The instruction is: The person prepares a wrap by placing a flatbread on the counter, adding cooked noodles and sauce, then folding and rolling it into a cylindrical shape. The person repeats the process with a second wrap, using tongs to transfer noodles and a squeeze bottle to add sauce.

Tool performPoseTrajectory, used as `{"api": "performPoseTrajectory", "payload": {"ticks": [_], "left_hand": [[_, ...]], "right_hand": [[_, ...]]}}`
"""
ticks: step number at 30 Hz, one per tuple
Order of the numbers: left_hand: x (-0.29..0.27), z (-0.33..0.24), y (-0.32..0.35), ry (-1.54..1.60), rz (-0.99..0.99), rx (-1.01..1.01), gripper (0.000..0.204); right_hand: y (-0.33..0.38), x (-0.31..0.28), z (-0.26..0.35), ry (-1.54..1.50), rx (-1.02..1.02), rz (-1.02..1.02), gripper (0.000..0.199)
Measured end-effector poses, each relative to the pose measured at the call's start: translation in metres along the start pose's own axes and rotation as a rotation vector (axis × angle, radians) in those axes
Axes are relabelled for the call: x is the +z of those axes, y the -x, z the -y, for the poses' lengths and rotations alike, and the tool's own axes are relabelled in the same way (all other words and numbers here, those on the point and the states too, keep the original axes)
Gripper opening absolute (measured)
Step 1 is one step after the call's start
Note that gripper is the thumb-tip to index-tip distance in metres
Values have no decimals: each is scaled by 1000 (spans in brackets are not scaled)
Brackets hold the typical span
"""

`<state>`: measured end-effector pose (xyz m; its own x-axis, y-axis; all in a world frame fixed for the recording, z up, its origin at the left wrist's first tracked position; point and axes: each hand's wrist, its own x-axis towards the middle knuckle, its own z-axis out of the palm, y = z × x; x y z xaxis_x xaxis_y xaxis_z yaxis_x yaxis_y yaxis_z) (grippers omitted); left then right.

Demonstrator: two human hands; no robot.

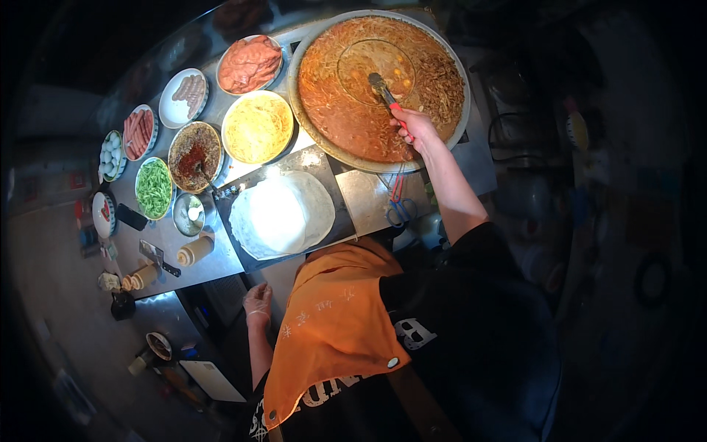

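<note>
My right hand (416, 128) grips the red handles of a pair of tongs (386, 94). Their dark tips rest in the large round pan (294, 96), in a reddish-brown stew (331, 110) with shredded strips and several round yellowish pieces at the middle. My left hand (258, 301), in a clear plastic glove, hangs by the counter's front edge with its fingers curled in; I see nothing in them. Nearest to it on the counter, a pale round sheet (317, 214), glaring white under the lamp, lies on a dark board (333, 193).
Bowls of yellow shreds (256, 127), raw meat slices (250, 65), sausages (138, 134), green shreds (154, 188) and brown crumbs with red spice (193, 152) crowd the left. A cleaver (152, 253) and squeeze bottle (195, 252) sit nearer. Blue-handled scissors (401, 214) hang by the front edge.
</note>
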<state>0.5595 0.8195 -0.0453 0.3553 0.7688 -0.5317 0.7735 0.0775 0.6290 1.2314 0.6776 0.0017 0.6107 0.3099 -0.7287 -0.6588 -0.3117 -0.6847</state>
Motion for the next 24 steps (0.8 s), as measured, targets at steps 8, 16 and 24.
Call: {"api": "performPoseTrajectory", "payload": {"ticks": [8,16,24], "left_hand": [[-25,-30,-19,-23,-45,96,26],[-50,-88,-28,32,27,177,28],[-70,-104,-60,-8,114,191,32]], "right_hand": [[32,100,-3,495,-378,-171,30],[49,292,-58,1220,-832,-114,44],[58,288,-70,1120,-902,-167,46]]}}
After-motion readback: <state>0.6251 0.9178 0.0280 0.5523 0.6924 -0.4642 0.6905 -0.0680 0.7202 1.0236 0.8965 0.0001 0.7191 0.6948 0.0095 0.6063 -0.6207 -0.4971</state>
